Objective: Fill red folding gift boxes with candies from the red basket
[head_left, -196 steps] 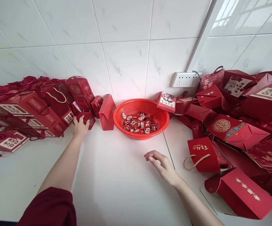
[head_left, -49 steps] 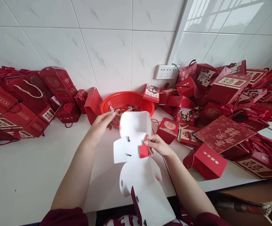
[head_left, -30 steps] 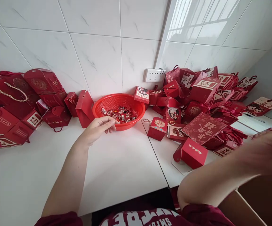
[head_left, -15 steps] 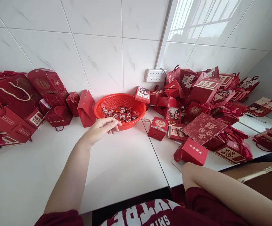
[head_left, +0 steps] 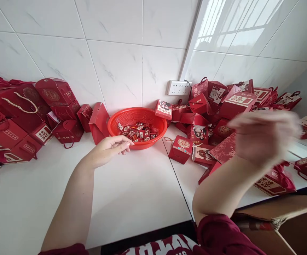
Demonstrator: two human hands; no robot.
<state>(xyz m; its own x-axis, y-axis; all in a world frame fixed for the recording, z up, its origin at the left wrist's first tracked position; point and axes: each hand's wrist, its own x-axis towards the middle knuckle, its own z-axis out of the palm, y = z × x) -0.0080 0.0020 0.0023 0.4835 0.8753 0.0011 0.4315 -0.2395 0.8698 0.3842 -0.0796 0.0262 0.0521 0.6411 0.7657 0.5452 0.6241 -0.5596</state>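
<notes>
The left hand (head_left: 109,150) lies just beside the near rim of an oval, bright red plastic mesh basket (head_left: 143,144), its fingers loosely bent and the thumb alongside them. Beyond those fingers, small glossy wrapped sweets (head_left: 141,134) cover the basket's floor. The right hand (head_left: 265,134) is blurred in front of a jumbled pile of red paperboard boxes (head_left: 238,102); whether its fingers are apart or together, or touch a box, I cannot tell.

Ahead of the left hand, a plain red wedge-shaped card box (head_left: 99,122) stands close to the basket; further left rise stacked red boxes, one a large dark red box with a cream twisted-rope handle (head_left: 19,102). Right of the basket, a flat square printed box (head_left: 164,109) leans at the rim, and a small red box with a gold round emblem (head_left: 180,149) sits nearer the right forearm.

The smooth white tabletop (head_left: 132,191) spreads between the forearms, crossed by a dark seam (head_left: 180,184), and ends at the maroon shirt. Below the right hand, past the tabletop's edge, a brown corrugated carton (head_left: 265,210) shows ragged flaps.
</notes>
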